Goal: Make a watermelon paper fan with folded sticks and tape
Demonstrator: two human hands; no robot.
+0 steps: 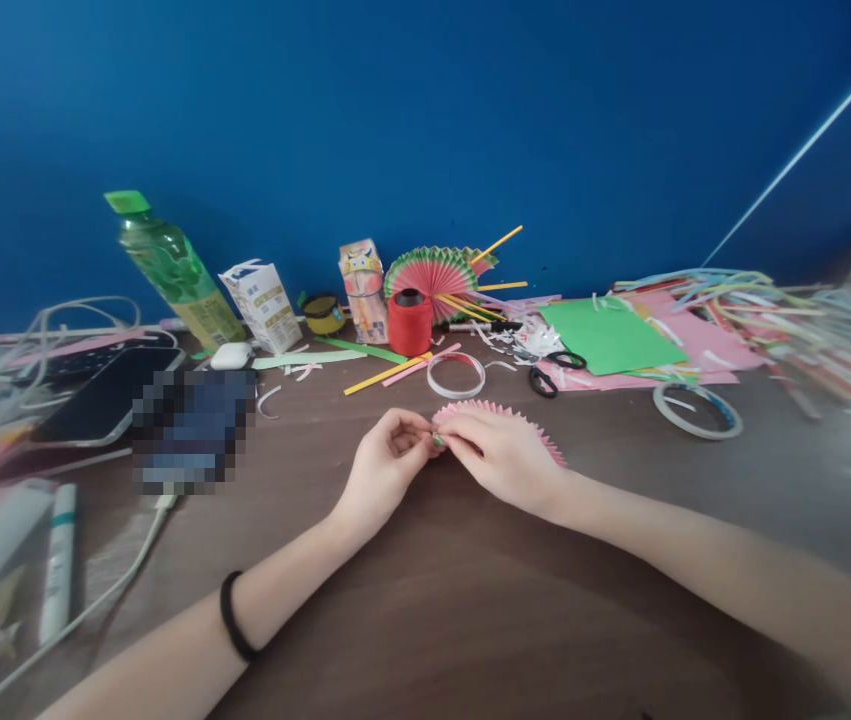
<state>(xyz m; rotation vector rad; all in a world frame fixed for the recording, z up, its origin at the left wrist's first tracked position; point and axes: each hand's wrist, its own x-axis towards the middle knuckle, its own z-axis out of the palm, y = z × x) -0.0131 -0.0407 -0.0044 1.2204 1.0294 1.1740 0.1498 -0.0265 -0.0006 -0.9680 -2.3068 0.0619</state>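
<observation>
A pink pleated paper fan (549, 446) is mostly covered by my right hand (507, 455); its zigzag edge shows behind and to the right of the fingers. My right hand is closed, thumb and index finger pinching at the fan's narrow left end. My left hand (387, 465) is closed too, its fingertips pinched on the same end and touching the right fingertips. Between them a small green bit (438, 439) peeks out, partly hidden. Both hands are just above the dark wooden table (425, 620). A black band circles my left wrist.
Behind the hands are a tape roll (456, 376), black-handled scissors (543, 381), red thread spool (410, 325) and finished watermelon-coloured fan (444, 275). Green paper (609, 335) and another tape roll (697, 411) lie right. A bottle (177, 265), carton (261, 305), phone (114, 392) and marker (59, 565) are left.
</observation>
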